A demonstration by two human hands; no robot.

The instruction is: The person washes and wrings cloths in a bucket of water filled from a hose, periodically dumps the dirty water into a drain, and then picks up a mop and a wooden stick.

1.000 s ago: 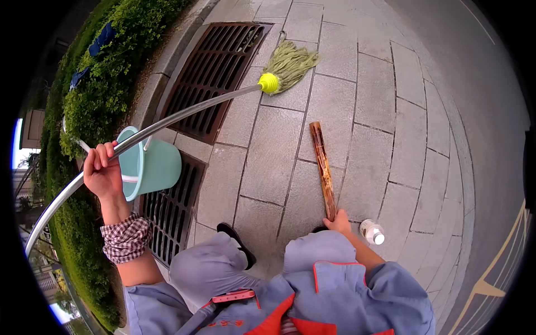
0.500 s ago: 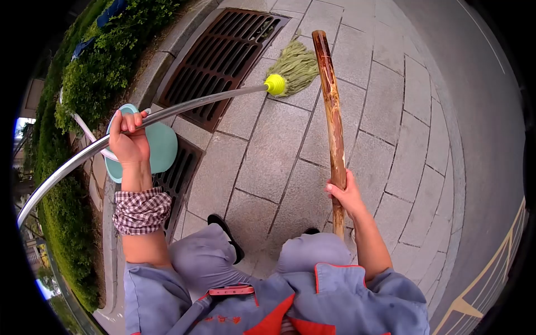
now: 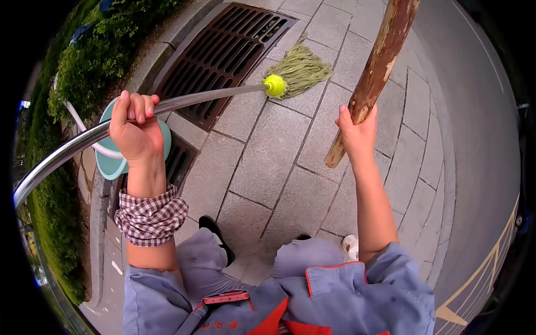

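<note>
My left hand [image 3: 138, 127] is closed round the metal handle of a mop [image 3: 206, 96], which runs from the left edge to a yellow socket. The mop's green string head [image 3: 301, 70] lies spread on the paving. My right hand [image 3: 358, 131] grips a thick wooden stick [image 3: 379, 61] with patchy brown bark near its lower end. The stick is raised and tilts up to the right, its top beyond the upper edge of view. Behind my left hand and the mop handle stands a pale green bucket [image 3: 163, 142], partly hidden.
Two dark metal drain grates, a large one [image 3: 223, 56] and a partly covered one [image 3: 181, 162], lie along the kerb [image 3: 153, 64]. Green hedge [image 3: 84, 72] borders the left. Grey paving [image 3: 268, 145] spreads ahead, and an asphalt road [image 3: 480, 139] curves along the right. My shoes are below.
My right hand has risen with the wooden stick, lifting its lower end into view and tilting its top to the right. My left hand still holds the mop, whose head has shifted slightly.
</note>
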